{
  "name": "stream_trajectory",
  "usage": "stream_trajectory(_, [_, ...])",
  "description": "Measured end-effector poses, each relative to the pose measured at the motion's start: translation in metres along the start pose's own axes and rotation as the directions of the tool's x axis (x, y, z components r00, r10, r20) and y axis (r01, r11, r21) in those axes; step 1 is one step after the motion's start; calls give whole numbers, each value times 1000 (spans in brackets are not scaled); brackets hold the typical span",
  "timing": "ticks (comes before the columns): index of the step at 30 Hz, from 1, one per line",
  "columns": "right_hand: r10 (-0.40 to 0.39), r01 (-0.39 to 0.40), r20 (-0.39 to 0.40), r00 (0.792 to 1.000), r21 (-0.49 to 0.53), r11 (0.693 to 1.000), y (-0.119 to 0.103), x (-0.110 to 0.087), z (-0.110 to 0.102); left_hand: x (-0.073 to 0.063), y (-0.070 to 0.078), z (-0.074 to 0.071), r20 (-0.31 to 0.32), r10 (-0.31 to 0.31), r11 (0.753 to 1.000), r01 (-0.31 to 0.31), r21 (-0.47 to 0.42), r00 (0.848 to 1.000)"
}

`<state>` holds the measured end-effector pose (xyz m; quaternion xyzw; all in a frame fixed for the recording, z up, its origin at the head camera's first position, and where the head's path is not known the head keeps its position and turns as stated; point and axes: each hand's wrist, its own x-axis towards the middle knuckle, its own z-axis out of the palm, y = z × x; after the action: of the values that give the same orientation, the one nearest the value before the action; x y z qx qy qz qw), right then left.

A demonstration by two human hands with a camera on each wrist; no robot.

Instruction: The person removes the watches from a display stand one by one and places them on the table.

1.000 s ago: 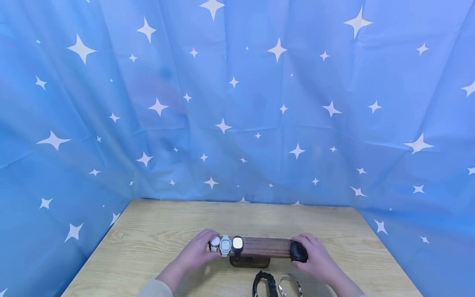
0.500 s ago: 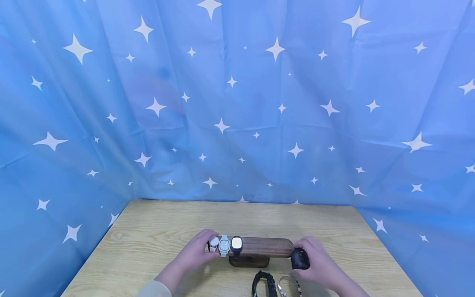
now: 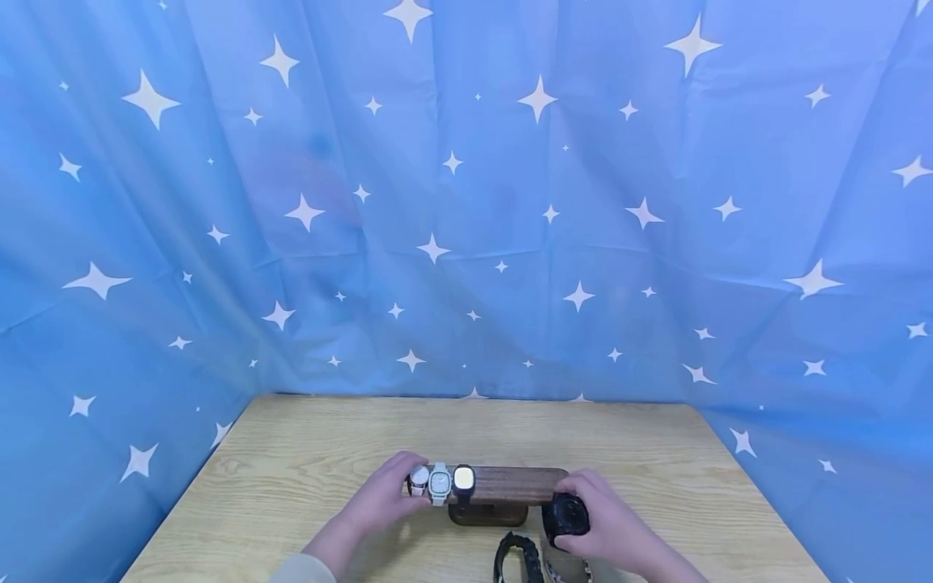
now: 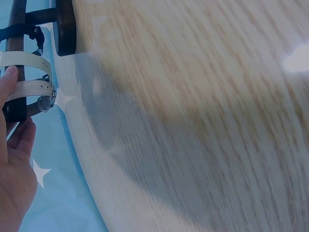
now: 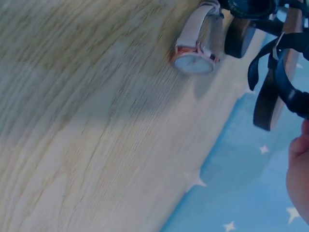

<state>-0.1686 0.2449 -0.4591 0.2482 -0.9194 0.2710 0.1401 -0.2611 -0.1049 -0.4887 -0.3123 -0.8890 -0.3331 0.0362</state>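
Note:
A dark wooden watch stand (image 3: pixel 517 484) stands on the table, its long bar raised on a low base (image 3: pixel 488 516). My left hand (image 3: pixel 382 495) grips the bar's left end, thumb in front and fingers behind. Beside that hand, a small round watch (image 3: pixel 419 476), a pale square watch (image 3: pixel 440 483) and a dark watch with a bright face (image 3: pixel 464 479) hang on the bar. My right hand (image 3: pixel 603 518) holds a black watch (image 3: pixel 569 516) just in front of the bar's right end. In the right wrist view, the black strap (image 5: pixel 285 72) forms a loop close to the bar end.
In front of the stand lie a black watch with a thick strap (image 3: pixel 521 552) and a light-strapped watch (image 3: pixel 564 564), the latter partly behind my right hand. The right wrist view shows its rose-gold case (image 5: pixel 193 63). A blue star-patterned curtain (image 3: pixel 466 202) borders the wooden table (image 3: pixel 350 437).
My right hand has drawn the black watch off the bar's right end, then brought it left and nearer to me. The left hand keeps its grip in the same place.

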Motion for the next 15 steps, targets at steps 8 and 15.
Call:
stream_trajectory(8, [17, -22, 66, 998, 80, 997, -10, 10, 7, 1, 0, 0, -4, 4, 1000, -4, 8, 1000])
stream_trajectory(15, [24, -49, 116, 993, 215, 975, -20, 17, 17, 0, -3, 2, -8, 13, 1000, -13, 8, 1000])
